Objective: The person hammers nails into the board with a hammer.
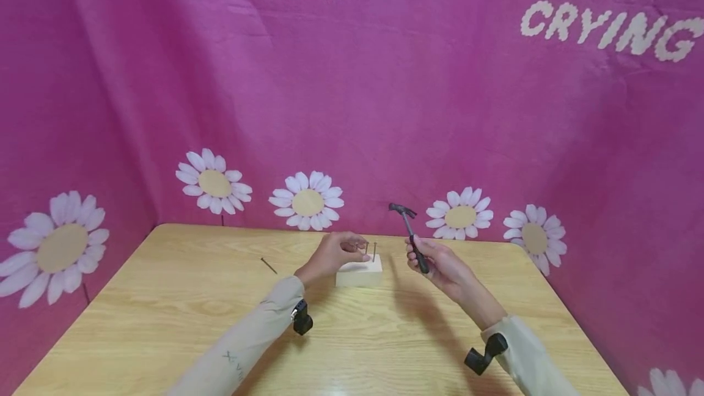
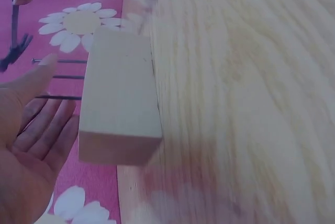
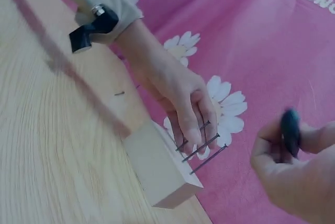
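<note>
A pale wooden block (image 1: 359, 278) sits on the table with three nails (image 3: 209, 159) standing upright in its top. My left hand (image 1: 335, 255) reaches over the block from the left, thumb and fingers about the nails at its left end, pinching one. In the left wrist view the thumb (image 2: 39, 77) overlaps the middle nail and hides its head. My right hand (image 1: 445, 264) grips a small claw hammer (image 1: 416, 247) by its black handle, raised to the right of the block. The hammer's head is up, apart from the nails.
A loose nail (image 1: 268, 266) lies on the wooden table (image 1: 209, 322), left of the block. A pink cloth (image 1: 385, 90) with daisies and white lettering hangs behind the table and along both sides. Small black cameras are worn on both sleeves.
</note>
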A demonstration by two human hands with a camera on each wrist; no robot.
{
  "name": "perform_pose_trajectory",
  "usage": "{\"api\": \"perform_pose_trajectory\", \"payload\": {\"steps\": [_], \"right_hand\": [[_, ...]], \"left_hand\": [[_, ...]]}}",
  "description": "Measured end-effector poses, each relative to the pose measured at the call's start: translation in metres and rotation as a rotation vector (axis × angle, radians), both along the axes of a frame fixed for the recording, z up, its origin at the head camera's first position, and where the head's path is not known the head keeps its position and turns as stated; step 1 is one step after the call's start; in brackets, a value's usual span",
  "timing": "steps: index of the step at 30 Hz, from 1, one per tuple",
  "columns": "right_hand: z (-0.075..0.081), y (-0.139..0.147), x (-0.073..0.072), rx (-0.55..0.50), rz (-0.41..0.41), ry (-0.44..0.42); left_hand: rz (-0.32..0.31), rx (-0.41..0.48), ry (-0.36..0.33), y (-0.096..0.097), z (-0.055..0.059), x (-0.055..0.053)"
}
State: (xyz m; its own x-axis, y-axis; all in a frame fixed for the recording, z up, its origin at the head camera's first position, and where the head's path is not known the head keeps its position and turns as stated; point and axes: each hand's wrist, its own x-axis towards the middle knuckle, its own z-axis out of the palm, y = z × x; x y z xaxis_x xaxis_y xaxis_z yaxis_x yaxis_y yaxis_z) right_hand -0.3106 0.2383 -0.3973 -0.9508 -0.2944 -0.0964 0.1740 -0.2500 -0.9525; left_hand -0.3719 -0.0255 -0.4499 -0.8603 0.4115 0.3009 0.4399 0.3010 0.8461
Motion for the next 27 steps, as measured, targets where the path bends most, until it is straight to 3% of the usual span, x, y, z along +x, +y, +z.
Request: {"api": "perform_pose_trajectory", "payload": {"steps": [2, 4, 7, 10, 14, 19, 24, 27], "right_hand": [[0.001, 0.001, -0.001, -0.045, 0.034, -0.035], [0.001, 0.002, -0.001, -0.013, 0.049, -0.039], [-0.003, 0.003, 0.0, 0.164, 0.032, 0.02], [-0.007, 0.005, 0.0, 0.394, -0.034, 0.133], [-0.011, 0.008, 0.003, 0.651, -0.127, 0.319], [-0.017, 0.011, 0.007, 0.856, -0.221, 0.528], [-0.022, 0.014, 0.01, 0.914, -0.3, 0.603], [-0.022, 0.013, 0.011, 0.912, -0.299, 0.613]], "left_hand": [[0.002, 0.023, 0.007, -0.006, 0.001, 0.002], [0.009, 0.038, 0.018, -0.014, 0.002, 0.004], [0.026, 0.024, 0.055, -0.029, 0.003, 0.006], [0.036, -0.027, 0.097, -0.05, 0.004, 0.009], [0.053, -0.14, 0.141, -0.084, 0.005, 0.011], [0.07, -0.358, 0.184, -0.128, 0.01, 0.011], [-0.01, -0.549, 0.236, -0.16, 0.015, 0.014], [-0.048, -0.61, 0.306, -0.172, 0.007, 0.018]]}}
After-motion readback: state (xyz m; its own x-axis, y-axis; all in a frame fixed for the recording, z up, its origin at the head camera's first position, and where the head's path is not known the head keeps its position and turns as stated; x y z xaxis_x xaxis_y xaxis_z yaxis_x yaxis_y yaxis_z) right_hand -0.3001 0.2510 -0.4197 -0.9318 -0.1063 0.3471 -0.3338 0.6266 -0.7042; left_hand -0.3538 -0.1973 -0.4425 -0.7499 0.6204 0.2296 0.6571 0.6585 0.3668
